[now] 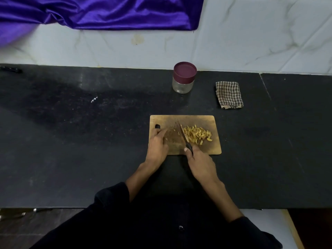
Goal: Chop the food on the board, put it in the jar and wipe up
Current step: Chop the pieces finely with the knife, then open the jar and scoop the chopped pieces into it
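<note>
Right hand (pixel 201 164) gripping knife (pixel 184 135)

1. The dark worktop (pixel 71 141) lies bare to the left of the cutting board (pixel 197 119), a wide stretch with nothing standing on it.
2. Behind the board, the lidded jar (pixel 184 78) stands upright near the wall, well apart from the board's far edge.
3. The folded checked cloth (pixel 229 94) lies flat to the jar's right, with an open gap of worktop between them.
4. On the board, the knife (pixel 185 137) lies slanted between the left hand (pixel 158 146) and the chopped food (pixel 196 134).
5. Right of the board the worktop runs free to the frame's edge.
</note>
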